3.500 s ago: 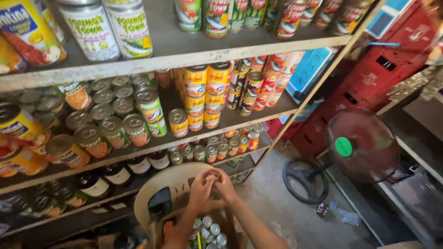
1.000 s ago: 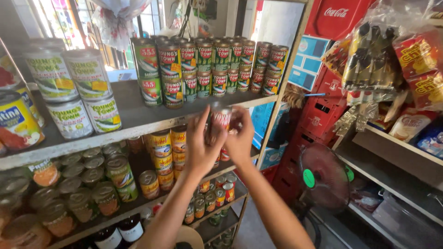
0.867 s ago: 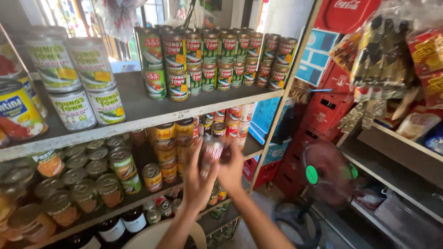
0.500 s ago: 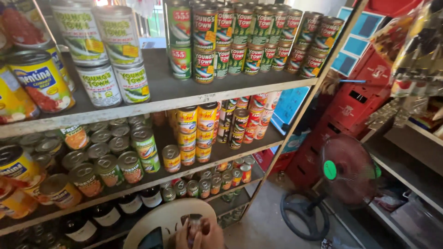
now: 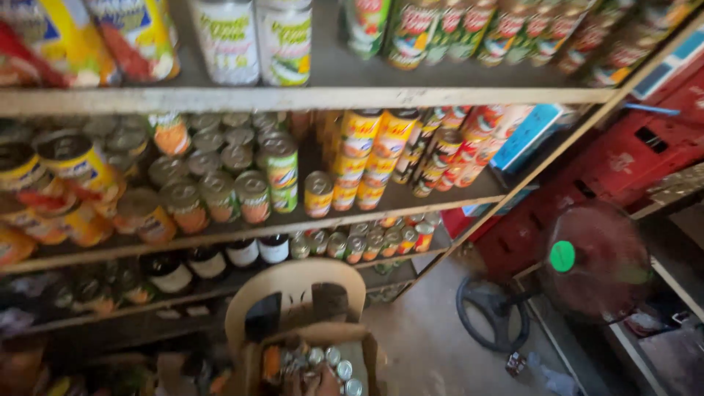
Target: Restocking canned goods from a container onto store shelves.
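Below the shelf edge (image 5: pixel 293 220), carton of cans (image 5: pixel 323 363) on a chair (image 5: pixel 293 290); hands unseen, grip unknowable.

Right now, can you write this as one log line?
hands: out of view | box: cans inside, on chair | shelves: full of cans | fan: on floor

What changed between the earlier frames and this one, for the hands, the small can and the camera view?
A second ago both hands held a small can up by the middle shelf; they then dropped toward the box, and now neither hand is in view. The view has tilted down to the cardboard box of small cans on the cream plastic chair. The stocked shelves, red crates and floor fan stand as before.
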